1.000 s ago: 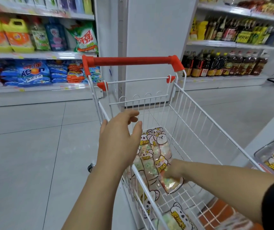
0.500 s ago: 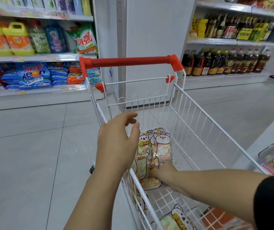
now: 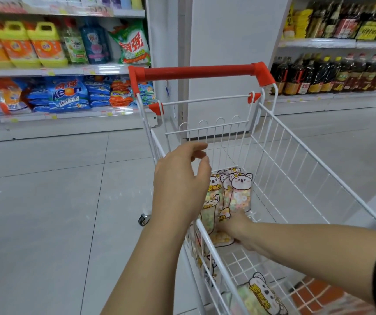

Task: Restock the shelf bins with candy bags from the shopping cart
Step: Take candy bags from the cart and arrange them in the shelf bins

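Below, right hand (image 3: pixel 234 226) grips koala-print candy bags (image 3: pixel 239 192), left hand (image 3: pixel 177 185) open, KEON detergent (image 3: pixel 67 93) shelved

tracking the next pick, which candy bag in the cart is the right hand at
The koala bag topmost at the far end of the cart; the right hand meets its lower edge. The yellow-lettered bag lies apart, nearer the camera.

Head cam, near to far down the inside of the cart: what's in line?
Flat koala-print plastic candy bag on the cart floor → right hand → upright bundle of koala-print candy bags it holds → red plastic cart handle → white pillar.
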A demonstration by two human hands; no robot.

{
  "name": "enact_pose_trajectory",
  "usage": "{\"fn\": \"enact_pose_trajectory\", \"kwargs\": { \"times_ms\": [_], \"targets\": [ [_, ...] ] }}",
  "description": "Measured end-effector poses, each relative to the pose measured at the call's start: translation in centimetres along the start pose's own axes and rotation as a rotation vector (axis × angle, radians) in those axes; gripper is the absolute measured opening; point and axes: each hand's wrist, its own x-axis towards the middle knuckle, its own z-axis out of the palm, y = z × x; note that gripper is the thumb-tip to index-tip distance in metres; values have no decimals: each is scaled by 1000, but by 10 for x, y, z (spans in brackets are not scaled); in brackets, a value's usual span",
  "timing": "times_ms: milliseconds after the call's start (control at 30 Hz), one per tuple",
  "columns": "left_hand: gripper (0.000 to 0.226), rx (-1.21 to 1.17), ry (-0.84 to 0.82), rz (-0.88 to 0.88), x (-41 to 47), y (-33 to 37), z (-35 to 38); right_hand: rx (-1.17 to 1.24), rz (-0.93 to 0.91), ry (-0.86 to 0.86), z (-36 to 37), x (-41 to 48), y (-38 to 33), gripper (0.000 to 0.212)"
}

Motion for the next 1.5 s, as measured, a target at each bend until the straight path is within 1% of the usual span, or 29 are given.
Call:
{"fn": "enact_pose_trajectory", "kwargs": {
  "times_ms": [33, 133, 167, 200, 233, 300, 333, 367, 433, 567, 633, 733, 767, 833, 933, 1000, 1067, 1100, 1133, 1167, 1200, 1267, 1333, 1400, 1433, 1500],
  "targets": [
    [26, 1, 1, 0, 0, -1, 0, -22, 18, 1, 0, -14, -8, 112],
    [26, -6, 5, 1, 0, -4, 0, -57, 86, -26, -5, -32, -18, 50],
    [26, -6, 5, 0, 0, -5, 0, -58, 99, -40, -8, -35, -20, 34],
    [26, -4, 4, -1, 0, -5, 0, -47, 84, -50, -9, -35, -22, 28],
    [26, -3, 4, -3, 0, -4, 0, -33, 64, -53, -9, -38, -25, 30],
    [26, 2, 1, -4, 1, -2, 2, 38, 49, -85, -5, -43, -30, 42],
    [27, 13, -2, -5, 2, -1, 3, 67, 36, -106, -4, -46, -32, 44],
    [28, 30, -6, -7, 3, -1, 3, 59, 14, -121, -4, -49, -36, 38],
    [29, 71, -15, -5, 5, -3, 4, -16, -21, -112, -12, -57, -46, 26],
    [31, 97, -27, -3, 7, -7, 3, -252, -79, -110, -48, -91, -72, 24],
    [32, 120, -27, -4, 7, -7, 2, -386, -172, -127, -71, -117, -85, 25],
    [33, 274, -12, 41, 4, 0, 1, -481, -348, -134, -103, -169, -96, 29],
    [33, 315, -20, 61, 1, 4, 1, -493, -402, -115, -113, -187, -97, 33],
    [35, 313, -60, 98, -8, 14, 2, -493, -490, -39, -132, -218, -92, 38],
    [38, 181, -98, 121, -30, 33, 10, -329, -602, 74, -153, -255, -75, 43],
    [48, 22, -124, 59, -42, 49, 17, -128, -685, 110, -160, -270, -62, 49],
    [68, -195, -205, -126, -50, 67, 27, 47, -748, 148, -167, -277, -50, 49],
    [75, -325, -268, -246, -53, 76, 33, 108, -774, 180, -170, -280, -44, 48],
    [77, -469, -332, -363, -55, 83, 40, 160, -797, 207, -173, -282, -40, 47],
    [72, -607, -407, -459, -58, 89, 49, 210, -810, 217, -176, -282, -35, 47],
    [60, -725, -485, -514, -62, 94, 57, 257, -816, 208, -180, -282, -30, 48],
    [31, -858, -562, -526, -68, 102, 71, 321, -801, 188, -188, -282, -21, 51],
    [17, -934, -576, -517, -73, 108, 80, 312, -792, 219, -198, -284, -15, 51],
    [11, -950, -605, -469, -75, 113, 86, 333, -777, 253, -209, -284, -11, 55],
    [13, -929, -609, -436, -77, 115, 89, 357, -759, 256, -213, -284, -9, 64],
    [20, -889, -577, -369, -80, 119, 96, 390, -716, 278, -216, -282, -8, 90]
  ]
}}
